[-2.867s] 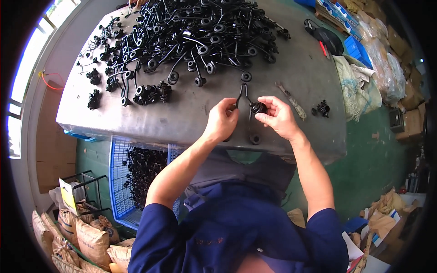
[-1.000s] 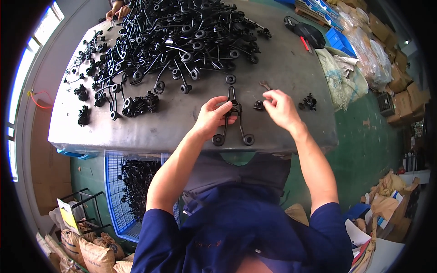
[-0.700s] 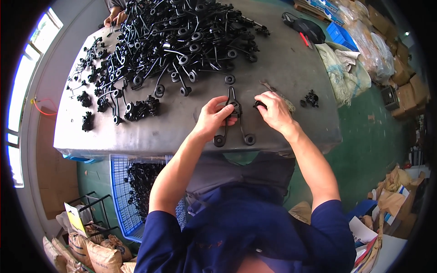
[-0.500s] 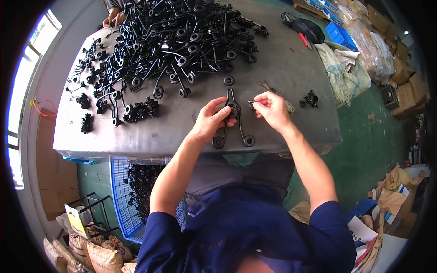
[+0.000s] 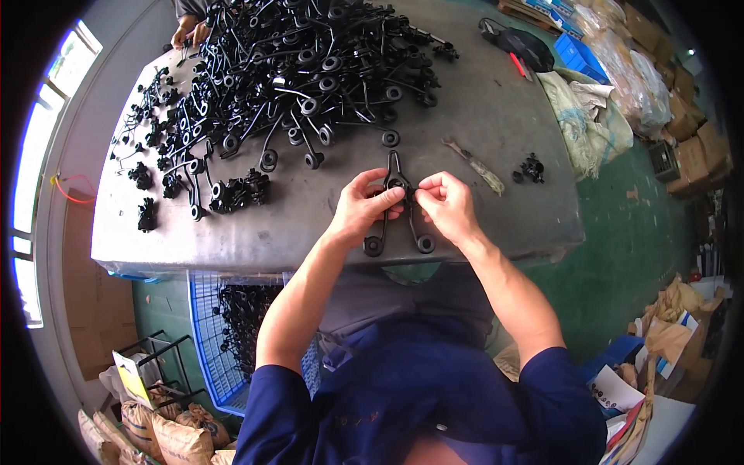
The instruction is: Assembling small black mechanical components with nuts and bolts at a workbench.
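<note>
Black metal link rods with round bushing ends stand near the table's front edge, joined around the middle. My left hand grips them at that middle, thumb on top and fingers wrapped behind. Close against the same joint, my right hand is pinched, its thumb and fingertips at the rods' right side. Whatever small piece it holds is hidden by the fingers. Beyond the hands lies a ring end on the grey table.
A large heap of black link rods covers the far left, with small black clusters before it. An open-end wrench and small black parts lie right. Another person's hand works far left. A blue crate stands below.
My right hand has moved left, bringing a small metallic piece from beside the rods to their middle joint. The wrench is now uncovered. My left hand keeps its grip.
</note>
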Tool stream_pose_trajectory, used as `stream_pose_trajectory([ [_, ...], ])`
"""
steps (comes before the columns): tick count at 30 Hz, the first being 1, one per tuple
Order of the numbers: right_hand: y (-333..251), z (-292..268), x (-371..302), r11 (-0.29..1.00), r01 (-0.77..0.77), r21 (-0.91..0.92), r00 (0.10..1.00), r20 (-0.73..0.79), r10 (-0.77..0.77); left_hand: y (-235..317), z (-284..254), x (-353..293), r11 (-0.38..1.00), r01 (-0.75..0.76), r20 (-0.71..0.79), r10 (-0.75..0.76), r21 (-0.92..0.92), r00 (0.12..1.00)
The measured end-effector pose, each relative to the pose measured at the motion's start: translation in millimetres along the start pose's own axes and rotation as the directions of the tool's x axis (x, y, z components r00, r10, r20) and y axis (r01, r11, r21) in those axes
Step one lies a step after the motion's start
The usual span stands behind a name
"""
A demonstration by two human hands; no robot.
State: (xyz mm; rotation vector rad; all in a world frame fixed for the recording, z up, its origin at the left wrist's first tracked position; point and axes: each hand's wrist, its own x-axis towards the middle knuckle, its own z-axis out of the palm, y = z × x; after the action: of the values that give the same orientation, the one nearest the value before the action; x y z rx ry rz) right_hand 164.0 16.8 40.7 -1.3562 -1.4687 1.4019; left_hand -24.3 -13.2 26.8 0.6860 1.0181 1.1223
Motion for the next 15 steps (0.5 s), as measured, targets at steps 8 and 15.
stream_pose_trajectory([
  [8,-0.9,20.9,-30.8,0.815,0.475,-0.331,0.854,-0.053,-0.518,5.6,13.0,-0.5,0.951,-0.050,-0.074,0.077,0.306,0.994],
  [15,-1.2,-21.6,-1.3,0.749,0.427,-0.507,0.863,-0.019,-0.505,1.1,11.6,-0.7,0.990,-0.023,-0.087,0.035,0.137,0.996],
])
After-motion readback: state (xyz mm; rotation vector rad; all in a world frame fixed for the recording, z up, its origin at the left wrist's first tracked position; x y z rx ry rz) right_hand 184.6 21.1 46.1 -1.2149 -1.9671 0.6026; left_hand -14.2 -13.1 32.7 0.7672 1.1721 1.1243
